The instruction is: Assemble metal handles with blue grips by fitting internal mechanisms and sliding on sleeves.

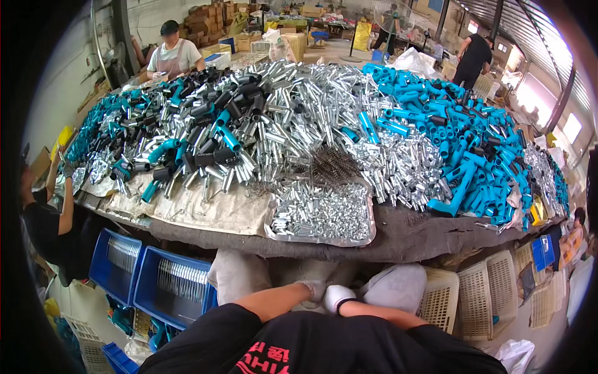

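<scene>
Both my hands rest low between my knees, below the front edge of the table. My left hand (315,290), in a pale glove, has its fingers hidden. My right hand (338,295) sits close beside it in a white glove, its back showing and its fingers out of sight. Whether either hand holds anything does not show. Just beyond them, at the table edge, stands a shallow tray (268,232) full of small silver metal pieces. Behind the tray lies a tangle of dark coil springs (336,164).
Heaps of silver metal tubes (311,93) and teal plastic handles (464,171) cover the table. Blue bins (140,280) with metal rods stand at my left, beige plastic crates (476,293) at my right. A person (50,218) works at the left end; another person (176,56) sits across.
</scene>
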`<control>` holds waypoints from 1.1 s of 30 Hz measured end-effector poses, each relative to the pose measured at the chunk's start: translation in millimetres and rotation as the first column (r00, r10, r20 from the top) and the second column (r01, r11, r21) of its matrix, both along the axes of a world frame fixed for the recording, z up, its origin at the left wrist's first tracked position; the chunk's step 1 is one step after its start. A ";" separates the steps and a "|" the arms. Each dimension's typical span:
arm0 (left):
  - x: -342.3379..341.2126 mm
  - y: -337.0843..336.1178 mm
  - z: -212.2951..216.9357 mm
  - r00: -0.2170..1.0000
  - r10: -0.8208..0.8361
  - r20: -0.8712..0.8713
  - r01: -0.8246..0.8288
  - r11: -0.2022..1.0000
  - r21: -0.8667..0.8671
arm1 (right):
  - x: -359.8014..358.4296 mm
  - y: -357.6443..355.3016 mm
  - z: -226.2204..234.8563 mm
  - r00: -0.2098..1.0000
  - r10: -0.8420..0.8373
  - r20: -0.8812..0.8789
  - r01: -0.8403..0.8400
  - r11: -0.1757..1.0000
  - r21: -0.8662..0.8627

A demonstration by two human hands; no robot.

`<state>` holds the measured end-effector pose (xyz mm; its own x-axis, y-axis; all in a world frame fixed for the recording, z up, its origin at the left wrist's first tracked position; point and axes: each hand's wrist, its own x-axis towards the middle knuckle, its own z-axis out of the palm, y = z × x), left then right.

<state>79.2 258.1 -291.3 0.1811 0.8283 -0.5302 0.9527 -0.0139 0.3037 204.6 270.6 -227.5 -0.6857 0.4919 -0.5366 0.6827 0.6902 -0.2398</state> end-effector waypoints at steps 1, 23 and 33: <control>9.7 -18.4 -18.6 0.998 0.054 0.024 -0.055 0.998 0.026 | 5.2 9.2 3.8 0.999 0.004 0.040 -0.003 1.000 -0.007; 4.2 -106.2 189.0 0.818 -0.092 0.568 -0.175 0.900 0.398 | 194.8 -16.8 310.4 0.884 -0.097 -0.458 0.093 0.995 -0.031; 79.2 -52.4 256.6 0.622 -0.028 0.782 -0.323 0.901 0.289 | 438.0 -36.6 199.8 0.086 -0.723 -0.686 0.909 0.339 -0.243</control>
<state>158.4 205.6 -34.8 0.2234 0.9707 0.0885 0.3810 -0.1705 0.9087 642.6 234.0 -27.7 0.1692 0.9854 -0.0176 0.5881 -0.1153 -0.8005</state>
